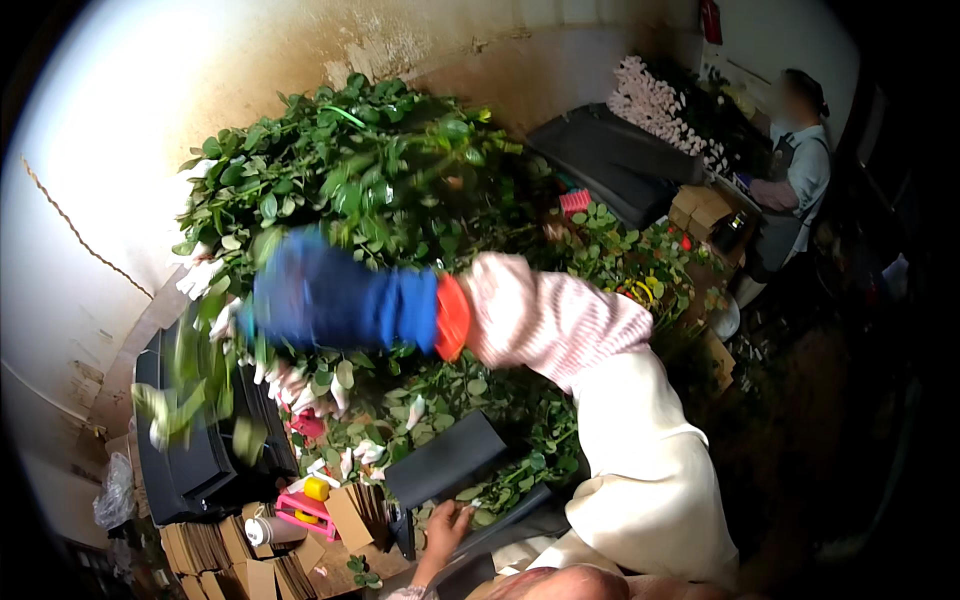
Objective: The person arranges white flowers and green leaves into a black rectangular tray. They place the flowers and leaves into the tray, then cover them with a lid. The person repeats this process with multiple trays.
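Note:
My right hand (300,295), in a long blue glove, reaches left over a heap of leafy rose stems (360,170). It is smeared by motion, so its grip is unclear; blurred leaves (185,390) hang just left of and below it. My bare left hand (445,525) is low in the middle, fingers bent at some leaves beside a dark angled board (447,460); what it holds is too small to make out. Pale wrapped buds (285,385) lie among the stems under my right arm.
A co-worker (800,175) stands at the upper right beside pink flowers (645,105), dark padding (610,160) and cardboard (700,210). A black bin (185,470) is at the left. A pink tape dispenser (305,510), a lidded cup (275,530) and cardboard stacks (205,550) sit at the lower left.

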`<state>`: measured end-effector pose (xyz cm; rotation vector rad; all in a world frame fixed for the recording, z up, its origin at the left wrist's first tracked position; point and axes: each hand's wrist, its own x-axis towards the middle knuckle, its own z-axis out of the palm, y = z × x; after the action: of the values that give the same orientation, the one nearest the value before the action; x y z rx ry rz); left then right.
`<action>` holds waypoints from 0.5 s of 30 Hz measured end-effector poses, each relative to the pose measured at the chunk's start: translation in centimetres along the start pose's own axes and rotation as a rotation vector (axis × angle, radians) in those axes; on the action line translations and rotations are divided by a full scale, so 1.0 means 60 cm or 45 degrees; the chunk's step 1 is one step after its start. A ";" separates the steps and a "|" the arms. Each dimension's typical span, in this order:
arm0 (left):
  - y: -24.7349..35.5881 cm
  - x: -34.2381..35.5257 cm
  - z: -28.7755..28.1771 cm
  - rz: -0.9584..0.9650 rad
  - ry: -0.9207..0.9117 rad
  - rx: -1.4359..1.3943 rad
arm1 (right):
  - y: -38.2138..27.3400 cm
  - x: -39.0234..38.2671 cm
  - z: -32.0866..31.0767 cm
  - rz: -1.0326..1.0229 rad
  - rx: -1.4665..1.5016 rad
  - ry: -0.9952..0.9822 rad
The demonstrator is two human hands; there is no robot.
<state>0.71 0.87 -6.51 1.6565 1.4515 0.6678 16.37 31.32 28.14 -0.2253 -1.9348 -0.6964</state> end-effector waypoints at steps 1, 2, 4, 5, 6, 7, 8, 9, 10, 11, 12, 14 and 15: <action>-0.004 0.002 0.011 0.065 0.013 -0.012 | -0.045 0.008 -0.041 0.078 0.068 -0.135; -0.007 0.013 0.023 0.132 0.024 -0.025 | -0.084 0.011 -0.078 0.159 0.129 -0.273; -0.010 0.004 0.013 0.077 0.023 0.007 | -0.114 -0.019 -0.083 0.169 0.203 -0.261; -0.016 0.001 0.013 0.077 0.027 -0.028 | -0.111 -0.025 -0.089 0.091 0.185 -0.129; -0.023 -0.007 0.014 0.069 0.035 -0.056 | -0.105 -0.025 -0.075 0.211 0.250 -0.674; -0.026 -0.007 0.015 0.054 0.028 -0.045 | -0.083 -0.029 -0.077 0.243 0.107 -0.753; -0.030 -0.008 0.016 0.035 0.026 -0.034 | -0.051 -0.035 -0.076 0.272 -0.032 -0.828; -0.032 -0.003 0.018 0.022 0.016 -0.018 | -0.005 -0.062 -0.060 0.254 -0.174 -0.766; -0.033 -0.001 0.015 0.003 0.002 0.003 | 0.049 -0.099 -0.038 0.242 -0.311 -0.703; -0.033 -0.004 0.012 0.022 0.005 -0.003 | 0.098 -0.127 -0.017 0.236 -0.364 -0.643; -0.028 0.002 0.012 0.040 -0.020 0.003 | 0.153 -0.156 -0.011 0.230 -0.440 -0.595; -0.015 0.015 0.012 0.069 -0.051 0.019 | 0.261 -0.212 -0.013 0.472 -0.641 -0.623; -0.015 0.017 0.014 0.066 -0.040 0.016 | 0.294 -0.221 -0.028 0.550 -0.735 -0.544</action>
<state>1.09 1.66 -7.80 1.7120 1.3968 0.6598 31.64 46.66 23.54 -1.1939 -1.9304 -0.9471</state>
